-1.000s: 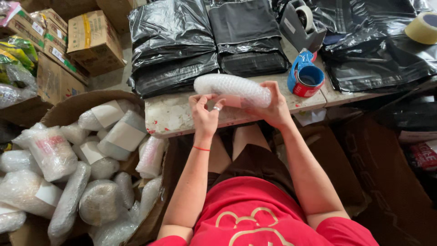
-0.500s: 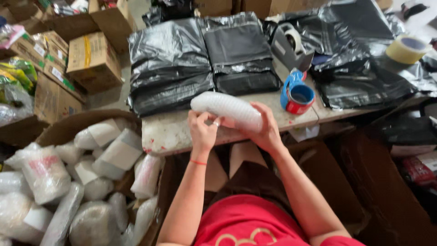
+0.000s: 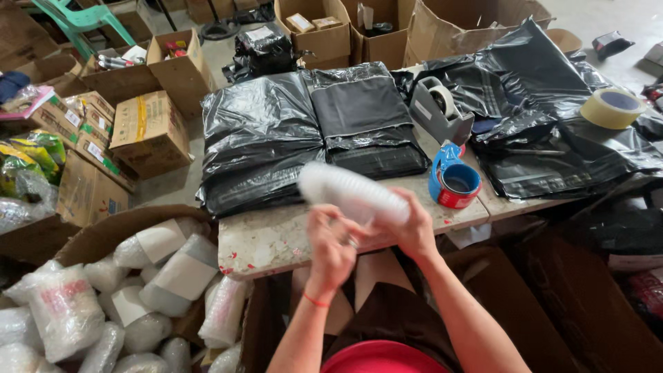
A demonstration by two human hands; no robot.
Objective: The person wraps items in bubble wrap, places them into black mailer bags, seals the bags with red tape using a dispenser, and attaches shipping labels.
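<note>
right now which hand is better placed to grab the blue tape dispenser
Right. The right hand grips the bubble-wrapped roll just beside the blue tape dispenser; the left hand sits farther away, on the roll's other side.

- We are in a packing and shipping workroom, seated at a marble-topped table.
- On the table we see stacked black mailer bags and tape dispensers.
- Left of the table, cardboard cartons and a box of bubble-wrapped parcels crowd the floor.

I see a pale speckled table. On it lie stacked black bags, a blue tape dispenser, and what looks like a grey one.
</note>
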